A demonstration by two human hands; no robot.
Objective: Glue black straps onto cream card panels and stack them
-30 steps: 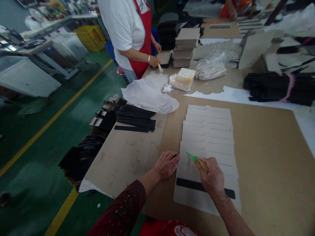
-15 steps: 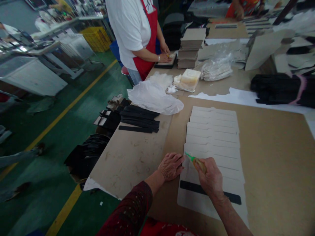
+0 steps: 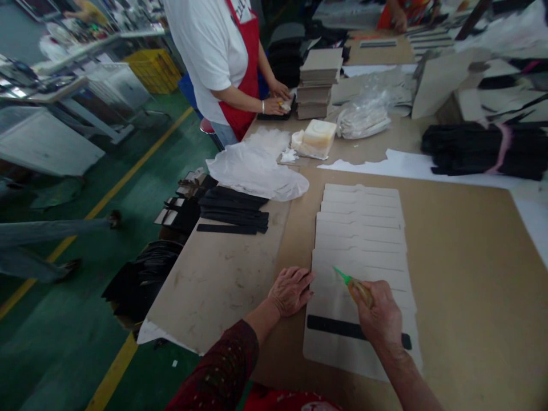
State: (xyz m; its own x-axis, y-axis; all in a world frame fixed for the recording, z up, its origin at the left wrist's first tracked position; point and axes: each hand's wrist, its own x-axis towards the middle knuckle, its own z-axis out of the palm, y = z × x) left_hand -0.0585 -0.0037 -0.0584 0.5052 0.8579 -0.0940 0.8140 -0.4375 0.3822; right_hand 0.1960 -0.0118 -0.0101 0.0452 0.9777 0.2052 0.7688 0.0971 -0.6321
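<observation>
Gripping a green-tipped bottle [image 3: 358, 288] in curled right fingers [image 3: 380, 290] above overlapping sheets [image 3: 359, 260], right of frame centre; resting empty left fingers [image 3: 298, 276], slightly spread, at the sheets' left edge, lower centre.

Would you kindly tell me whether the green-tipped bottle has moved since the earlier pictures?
Yes, the green-tipped bottle has moved right, away from the pale boards' left edge.

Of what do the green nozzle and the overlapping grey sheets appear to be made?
Green nozzle: probably plastic, from its even, bright colour; finish too small to judge.
Grey sheets: likely cardboard, matt; they lie flat, crisp-edged and without shine.
</observation>
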